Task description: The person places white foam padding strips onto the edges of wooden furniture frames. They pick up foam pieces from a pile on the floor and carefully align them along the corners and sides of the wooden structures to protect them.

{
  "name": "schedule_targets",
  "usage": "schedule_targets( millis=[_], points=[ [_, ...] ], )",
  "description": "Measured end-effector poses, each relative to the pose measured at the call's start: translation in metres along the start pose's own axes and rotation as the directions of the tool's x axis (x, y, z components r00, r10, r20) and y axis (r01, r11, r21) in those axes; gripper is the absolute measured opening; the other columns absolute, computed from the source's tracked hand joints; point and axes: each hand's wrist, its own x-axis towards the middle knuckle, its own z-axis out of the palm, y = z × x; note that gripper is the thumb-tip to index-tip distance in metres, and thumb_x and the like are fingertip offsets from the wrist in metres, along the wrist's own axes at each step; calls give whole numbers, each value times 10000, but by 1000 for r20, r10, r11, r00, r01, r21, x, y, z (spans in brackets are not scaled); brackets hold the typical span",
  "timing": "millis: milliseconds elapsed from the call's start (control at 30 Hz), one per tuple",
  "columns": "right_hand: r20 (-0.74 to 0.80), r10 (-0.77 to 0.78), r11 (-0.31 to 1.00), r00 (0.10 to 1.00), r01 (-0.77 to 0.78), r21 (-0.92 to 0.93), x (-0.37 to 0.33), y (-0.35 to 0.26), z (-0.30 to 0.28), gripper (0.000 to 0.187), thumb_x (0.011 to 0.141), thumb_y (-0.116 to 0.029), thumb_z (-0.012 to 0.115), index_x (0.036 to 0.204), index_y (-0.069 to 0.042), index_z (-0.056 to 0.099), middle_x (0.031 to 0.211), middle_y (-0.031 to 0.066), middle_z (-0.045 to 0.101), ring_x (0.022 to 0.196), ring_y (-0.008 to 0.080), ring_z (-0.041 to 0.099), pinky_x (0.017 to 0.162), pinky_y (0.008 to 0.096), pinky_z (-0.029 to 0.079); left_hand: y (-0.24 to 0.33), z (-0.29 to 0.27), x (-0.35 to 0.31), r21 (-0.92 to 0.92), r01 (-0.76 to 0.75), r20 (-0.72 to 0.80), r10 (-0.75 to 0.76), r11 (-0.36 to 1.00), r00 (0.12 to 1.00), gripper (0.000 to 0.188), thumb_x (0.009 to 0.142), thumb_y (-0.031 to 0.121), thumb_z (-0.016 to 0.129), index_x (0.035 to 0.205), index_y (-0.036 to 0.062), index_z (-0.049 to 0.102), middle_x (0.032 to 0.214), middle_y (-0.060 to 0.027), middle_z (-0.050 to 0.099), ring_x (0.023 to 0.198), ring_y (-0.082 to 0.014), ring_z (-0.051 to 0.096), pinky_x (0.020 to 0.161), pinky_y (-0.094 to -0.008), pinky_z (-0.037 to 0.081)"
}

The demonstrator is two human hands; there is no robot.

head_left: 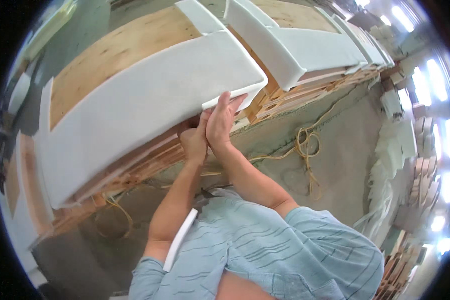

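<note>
White foam padding [150, 85] covers a long wooden frame [150, 162], with a plywood panel [130, 47] bare on top. At the near right corner, my right hand [221, 122] grips the edge of the foam, its thumb side up and its fingers against the folded end. My left hand [193, 140] is closed just beneath that edge, its wrist close beside the right hand. Its fingertips are hidden, so what it holds cannot be made out. A narrow white foam strip [180, 240] rests between my left arm and the shirt.
A second foam-covered frame [310, 47] stands to the right, beyond a narrow gap, with others behind it. A coiled yellow hose or cord [305, 145] lies on the concrete floor [352, 130]. White foam sheets [397, 142] are piled at the right; another padded piece [30, 190] stands left.
</note>
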Motion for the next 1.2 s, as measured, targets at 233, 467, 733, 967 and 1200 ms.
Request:
schedule_targets(
  millis=[233,467,733,967,1200],
  points=[
    [370,22,980,929,53,-192,8,-3,-76,764,960,-380,510,1403,140,167,1434,295,270,1337,308,300,1094,359,244,-1,-3,-1,80,156,-20,-155,985,988,284,819,266,756,819,0,656,817,-78,659,681,-111,604,623,-263,499],
    [663,340,855,667,74,-513,87,66,-155,295,863,-180,712,1050,45,678,888,68,703,780,100,624,705,234,495,-98,0,-3,-283,421,90,-413,862,906,224,858,150,662,996,-10,588,908,-101,655,787,-179,648,647,-314,564],
    [798,232,959,557,5,-282,109,79,-122,208,866,-158,701,980,15,716,832,54,709,760,72,596,679,227,478,-99,32,13,-678,178,-163,-382,714,910,189,875,78,567,1034,-23,577,947,-127,643,836,-237,653,714,-324,588],
    [892,224,940,393,156,-304,140,43,-132,249,903,-210,653,898,29,722,762,66,708,748,83,609,681,269,491,-74,71,7,-672,105,-345,-435,733,832,343,927,245,473,1156,-10,489,1104,-154,545,994,-277,582,832,-437,556],
    [923,101,947,370,248,-203,177,51,-146,280,902,-216,659,829,47,719,711,92,704,667,123,652,616,278,520,-39,123,13,-811,92,-249,-484,577,839,524,952,425,254,1307,65,392,1269,-191,427,1163,-359,469,906,-596,439]
  ],
)
